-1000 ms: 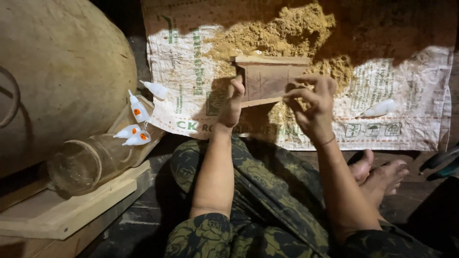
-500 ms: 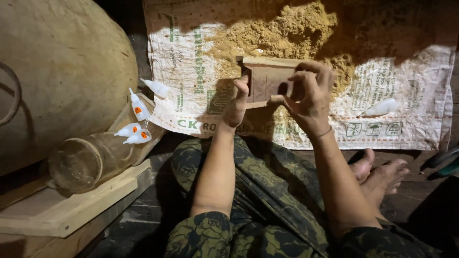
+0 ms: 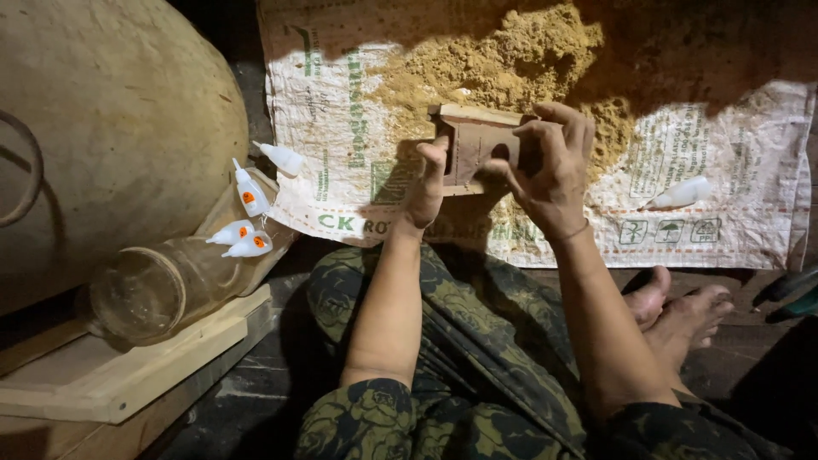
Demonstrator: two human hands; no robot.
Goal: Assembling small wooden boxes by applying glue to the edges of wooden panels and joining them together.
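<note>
A: Starting at nine o'clock: the jar [image 3: 158,285] lies on its side on a board [image 3: 128,375], with small glue bottles [image 3: 243,230] stacked at its mouth. They look loosely piled; a knock from the left elbow could scatter them.

B: And the centre?

A: The wood piece [image 3: 477,149] is held up at about twelve o'clock, over the sack [image 3: 341,128] and the sawdust [image 3: 503,60]. The left hand [image 3: 426,183] grips its left edge, thumb up along the side, fingers behind it. The right hand [image 3: 554,166] curls over its right end, fingers clamped on top and thumb pressing near a dark hole in the face.

B: What could go wrong?

A: My guess is a slip. The grip is on the edges only, so a twist could drop the piece into the sawdust, or pinch the thumb.

B: Anything at three o'clock?

A: One more bottle [image 3: 682,192] lies on the sack, near the sawdust. It could roll or get buried.

B: What can't you tell?

A: The left fingers behind the wood are hidden. The right hand covers the piece's right end. A dark tool [image 3: 788,294] at four o'clock is cut off by the edge, and I cannot tell its kind. The top is deep in shadow.
</note>
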